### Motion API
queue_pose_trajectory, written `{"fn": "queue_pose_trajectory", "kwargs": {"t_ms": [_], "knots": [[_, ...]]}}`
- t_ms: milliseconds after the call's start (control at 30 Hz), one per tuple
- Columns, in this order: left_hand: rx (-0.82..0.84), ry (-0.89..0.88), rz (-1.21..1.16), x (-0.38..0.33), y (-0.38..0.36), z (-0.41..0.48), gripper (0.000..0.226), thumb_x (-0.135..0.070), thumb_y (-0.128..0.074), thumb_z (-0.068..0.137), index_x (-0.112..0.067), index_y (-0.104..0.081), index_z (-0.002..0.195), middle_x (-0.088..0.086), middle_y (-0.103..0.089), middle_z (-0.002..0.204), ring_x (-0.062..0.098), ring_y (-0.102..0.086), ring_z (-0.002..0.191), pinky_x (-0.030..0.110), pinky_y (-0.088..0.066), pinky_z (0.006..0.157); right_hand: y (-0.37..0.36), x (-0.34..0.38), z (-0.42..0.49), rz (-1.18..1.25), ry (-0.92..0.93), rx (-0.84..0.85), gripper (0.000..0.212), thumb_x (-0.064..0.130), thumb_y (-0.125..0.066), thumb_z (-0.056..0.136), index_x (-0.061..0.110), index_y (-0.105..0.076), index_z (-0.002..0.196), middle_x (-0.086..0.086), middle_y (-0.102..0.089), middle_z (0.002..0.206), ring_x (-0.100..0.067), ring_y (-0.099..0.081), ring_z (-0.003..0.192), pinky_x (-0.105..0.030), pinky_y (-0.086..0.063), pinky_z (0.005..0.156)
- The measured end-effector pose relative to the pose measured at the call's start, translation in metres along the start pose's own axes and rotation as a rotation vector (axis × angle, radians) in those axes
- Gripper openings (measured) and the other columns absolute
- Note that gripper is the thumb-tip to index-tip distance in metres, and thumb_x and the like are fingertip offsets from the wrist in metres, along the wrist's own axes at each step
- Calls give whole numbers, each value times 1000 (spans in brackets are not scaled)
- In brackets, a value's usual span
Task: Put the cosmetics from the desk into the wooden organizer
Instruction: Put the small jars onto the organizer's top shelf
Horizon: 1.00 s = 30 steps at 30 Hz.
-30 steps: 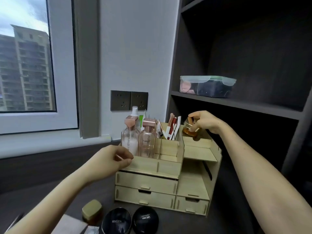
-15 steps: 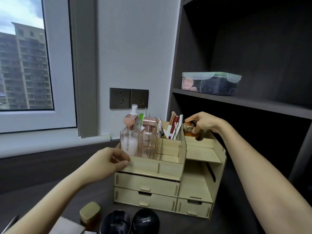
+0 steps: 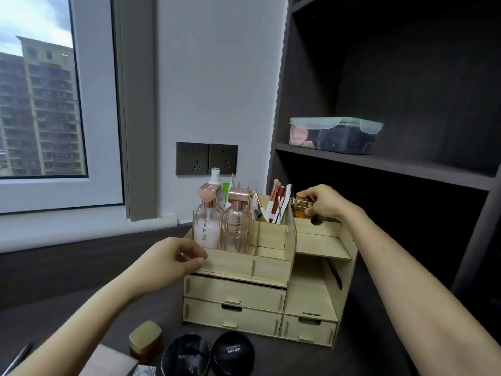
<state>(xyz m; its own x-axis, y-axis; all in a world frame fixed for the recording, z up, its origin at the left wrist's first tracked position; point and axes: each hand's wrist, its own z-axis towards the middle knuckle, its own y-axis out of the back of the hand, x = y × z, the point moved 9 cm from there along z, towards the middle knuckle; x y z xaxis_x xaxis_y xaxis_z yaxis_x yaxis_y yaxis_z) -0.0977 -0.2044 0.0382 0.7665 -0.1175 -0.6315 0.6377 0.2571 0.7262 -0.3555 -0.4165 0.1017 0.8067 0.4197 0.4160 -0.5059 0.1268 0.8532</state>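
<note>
Nearest, at the bottom edge of the dark desk (image 3: 54, 308), lay two round black compacts (image 3: 185, 355) (image 3: 233, 352) side by side, with a gold square jar (image 3: 145, 338) just to their left. Beyond them stood the wooden organizer (image 3: 260, 289), its drawers facing the person. The left hand (image 3: 173, 256) held the near-left corner of the organizer's top tray, thumb and fingers curled against the front wall. Just behind that hand, two pink bottles (image 3: 207, 223) (image 3: 237, 226) stood upright in the left compartment. A bunch of brushes (image 3: 276, 203) leaned in the cell to their right. Farther right, the right hand (image 3: 325, 202) pinched an amber jar (image 3: 301, 206) with a gold lid between thumb and curled fingers, at the far end of the organizer's upper right shelf; whether the jar touched the wood could not be told. Behind the bottles rose a white spray bottle (image 3: 215, 177). On the far wall sat a pair of dark sockets (image 3: 206, 158), with a window (image 3: 40, 104) to the left. On the dark shelf (image 3: 393, 165) to the right rested a clear plastic box (image 3: 336, 135) with a green-edged lid.
</note>
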Motion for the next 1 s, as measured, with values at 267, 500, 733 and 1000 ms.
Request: {"fn": "queue_pose_trajectory", "kwargs": {"t_ms": [267, 500, 733, 1000], "knots": [[-29, 17, -8, 9, 11, -9, 9, -23, -65, 84, -31, -69, 84, -12, -69, 84, 5, -64, 83, 17, -47, 74, 51, 36, -41, 109, 77, -226, 56, -1, -64, 81, 20, -52, 132, -4, -49, 140, -23, -45, 128, -26, -38, 93], [-40, 50, 15, 26, 23, -31, 12, -21, -63, 85, -30, -70, 87, -16, -68, 83, 3, -62, 82, 16, -43, 71, 31, 133, -139, 319, 338, -170, 28, 11, -68, 82, 21, -69, 108, 14, -67, 94, 0, -62, 90, -14, -49, 77], [-72, 173, 100, 66, 32, -71, 11, -15, -62, 85, -21, -69, 91, -8, -66, 83, 1, -55, 71, 20, -41, 68, -118, 197, -195, 190, 487, 319, 28, 16, -66, 84, 18, -67, 112, 5, -69, 103, -2, -62, 87, -10, -47, 75], [-99, 303, 171, 103, 44, -103, 17, -6, -61, 83, -15, -69, 95, -5, -64, 84, 12, -58, 76, 21, -41, 75, -253, 221, -178, -71, 546, 601, 62, 3, -64, 81, 19, -44, 138, -3, -43, 145, -22, -38, 133, -30, -33, 105]]}}
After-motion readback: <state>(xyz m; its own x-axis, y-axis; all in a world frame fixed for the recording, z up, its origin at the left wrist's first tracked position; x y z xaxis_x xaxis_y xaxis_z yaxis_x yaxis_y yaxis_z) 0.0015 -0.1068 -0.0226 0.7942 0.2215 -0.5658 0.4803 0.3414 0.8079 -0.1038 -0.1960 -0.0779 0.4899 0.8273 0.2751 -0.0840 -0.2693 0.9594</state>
